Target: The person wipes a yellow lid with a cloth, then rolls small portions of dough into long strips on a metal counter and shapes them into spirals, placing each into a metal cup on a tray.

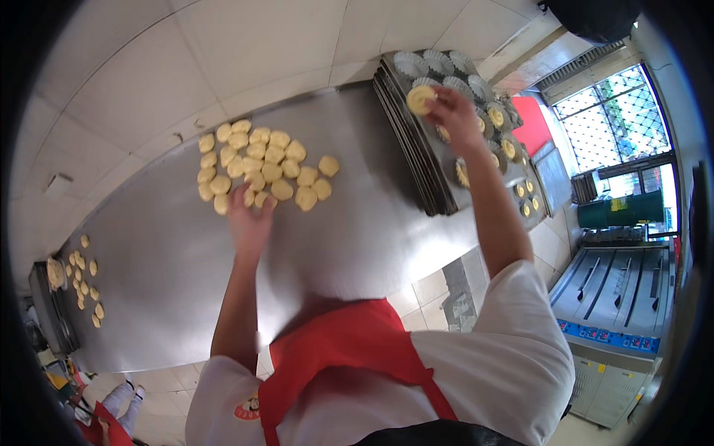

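Note:
My left hand (249, 208) rests among a cluster of pale yellow dough pieces (277, 153) on the steel worktable (171, 267), its thumb and fingers apart around pieces there. My right hand (455, 117) holds a flattened, round dough piece (421, 99) pinched at its edge, raised over the upper tray (407, 137) of a stack at the table's right. That tray carries fluted silver moulds (410, 64), some holding dough. Some moulds are hidden behind my right hand and forearm. A smaller group of dough pieces (83, 275) lies at the table's left end.
Dark trays (46, 305) stand past the table's left end. At the right are a red board (529, 126), a green bin (617, 210) and steel oven equipment (610, 290). A tiled wall (134, 82) backs the table. Another person (104, 424) is at the lower left.

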Available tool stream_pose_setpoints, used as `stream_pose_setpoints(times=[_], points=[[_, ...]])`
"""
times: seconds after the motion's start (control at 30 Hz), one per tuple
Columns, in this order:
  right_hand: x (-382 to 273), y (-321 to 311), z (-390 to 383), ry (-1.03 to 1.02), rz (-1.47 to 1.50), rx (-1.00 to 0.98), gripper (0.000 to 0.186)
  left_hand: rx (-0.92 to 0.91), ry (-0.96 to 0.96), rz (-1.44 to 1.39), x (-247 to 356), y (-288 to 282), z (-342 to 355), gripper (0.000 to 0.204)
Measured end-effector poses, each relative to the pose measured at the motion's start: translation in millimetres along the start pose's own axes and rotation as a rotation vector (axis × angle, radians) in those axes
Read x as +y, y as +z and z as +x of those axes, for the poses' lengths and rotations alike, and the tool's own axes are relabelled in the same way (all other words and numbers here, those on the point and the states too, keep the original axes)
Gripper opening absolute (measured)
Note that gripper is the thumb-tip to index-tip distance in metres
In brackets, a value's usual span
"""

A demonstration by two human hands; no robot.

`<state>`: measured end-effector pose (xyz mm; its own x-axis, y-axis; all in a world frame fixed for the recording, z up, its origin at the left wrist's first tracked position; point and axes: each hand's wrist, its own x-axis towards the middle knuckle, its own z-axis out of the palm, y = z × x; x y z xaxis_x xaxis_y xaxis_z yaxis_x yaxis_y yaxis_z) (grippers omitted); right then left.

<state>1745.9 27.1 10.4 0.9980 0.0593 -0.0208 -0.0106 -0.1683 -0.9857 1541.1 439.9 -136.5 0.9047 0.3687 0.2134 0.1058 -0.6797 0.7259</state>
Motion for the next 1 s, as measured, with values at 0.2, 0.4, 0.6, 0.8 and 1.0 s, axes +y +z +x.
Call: stream_pose_setpoints(times=[0.2,0.4,0.6,0.8,1.0], points=[[17,-35,190,0.036,-0.438,-0.190,0.038,-0.073,-0.182,0.244,-63,-5,-12,0.053],[-4,31,141,-0.384,-1.312,0.158,0.032,-0.119,-0.198,0.302,-61,-25,-22,0.034],[35,159,-168,-0.018,-0.520,-0.563,0.041,-0.251,0.070,-0.571,25,-27,-93,0.037],[91,188,-328,0.424,-0.007,-0.473,0.034,-0.570,0.230,-0.293,-8,-47,-174,0.034],[175,220,-430,-0.284,-1.014,-0.373,0.065,-0.317,0.347,-0.193,-48,-49,-244,0.063]])
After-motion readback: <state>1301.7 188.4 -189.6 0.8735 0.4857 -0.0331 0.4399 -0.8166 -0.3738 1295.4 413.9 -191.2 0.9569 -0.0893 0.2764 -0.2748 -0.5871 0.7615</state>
